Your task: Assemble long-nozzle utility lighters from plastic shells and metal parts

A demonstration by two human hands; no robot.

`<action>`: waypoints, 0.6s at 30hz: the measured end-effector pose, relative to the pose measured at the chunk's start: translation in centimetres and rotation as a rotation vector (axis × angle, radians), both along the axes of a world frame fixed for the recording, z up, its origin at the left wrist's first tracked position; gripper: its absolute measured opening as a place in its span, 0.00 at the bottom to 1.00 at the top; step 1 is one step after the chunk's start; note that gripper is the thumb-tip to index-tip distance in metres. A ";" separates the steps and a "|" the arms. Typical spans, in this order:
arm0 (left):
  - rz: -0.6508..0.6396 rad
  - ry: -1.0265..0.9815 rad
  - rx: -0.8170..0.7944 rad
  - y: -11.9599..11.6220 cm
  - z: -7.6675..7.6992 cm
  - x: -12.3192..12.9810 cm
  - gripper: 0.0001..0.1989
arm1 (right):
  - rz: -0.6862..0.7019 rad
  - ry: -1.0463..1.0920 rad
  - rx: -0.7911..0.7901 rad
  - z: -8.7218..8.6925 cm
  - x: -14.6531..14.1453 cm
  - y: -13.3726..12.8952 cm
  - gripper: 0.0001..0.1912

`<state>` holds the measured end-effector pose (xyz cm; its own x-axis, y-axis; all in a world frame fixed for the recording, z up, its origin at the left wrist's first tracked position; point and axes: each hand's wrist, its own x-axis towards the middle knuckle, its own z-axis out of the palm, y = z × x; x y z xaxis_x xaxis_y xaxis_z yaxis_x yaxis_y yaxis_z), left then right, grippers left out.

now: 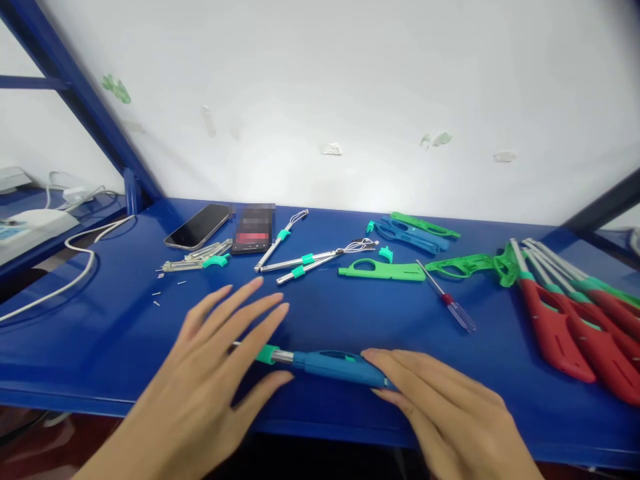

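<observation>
A blue long-nosed lighter (pixel 337 369) lies lengthwise near the front of the blue table, its metal tube and teal collar pointing left. Around its right end my right hand (pixel 450 400) is closed, thumb and fingers gripping the handle. My left hand (pixel 220 360) hovers over the tube end with its fingers spread; it hides the tip, and I cannot tell whether it touches it. Beyond the hands lie metal lighter tubes (pixel 300 261) with teal collars and white wires. A green handle shell (pixel 383 270) rests behind the lighter, beside a screwdriver (pixel 447 300) with a clear purplish handle.
Several red lighters (pixel 560 327) are piled at the right. Blue shells (pixel 413 235) and another green shell (pixel 465 265) lie toward the back. Two phones, one dark (pixel 199 227), clear fuel tanks (pixel 193 259) and small screws (pixel 157 293) sit left. A white cable (pixel 90 257) crosses the left edge.
</observation>
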<state>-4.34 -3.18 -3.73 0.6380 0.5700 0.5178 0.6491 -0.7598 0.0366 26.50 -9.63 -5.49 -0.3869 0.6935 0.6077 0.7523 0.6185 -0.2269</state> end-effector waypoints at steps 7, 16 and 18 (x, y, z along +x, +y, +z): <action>-0.129 -0.030 -0.074 -0.2 0.5 -0.4 0.09 | 0.008 -0.024 -0.020 -0.5 0.1 -0.2 0.17; -0.159 -0.089 -0.115 -1.6 0.9 1.8 0.12 | 0.042 -0.026 -0.037 -0.6 0.5 -0.6 0.18; -0.153 -0.068 -0.082 -1.9 0.9 1.8 0.12 | 0.050 -0.011 -0.059 -0.3 0.5 -0.6 0.19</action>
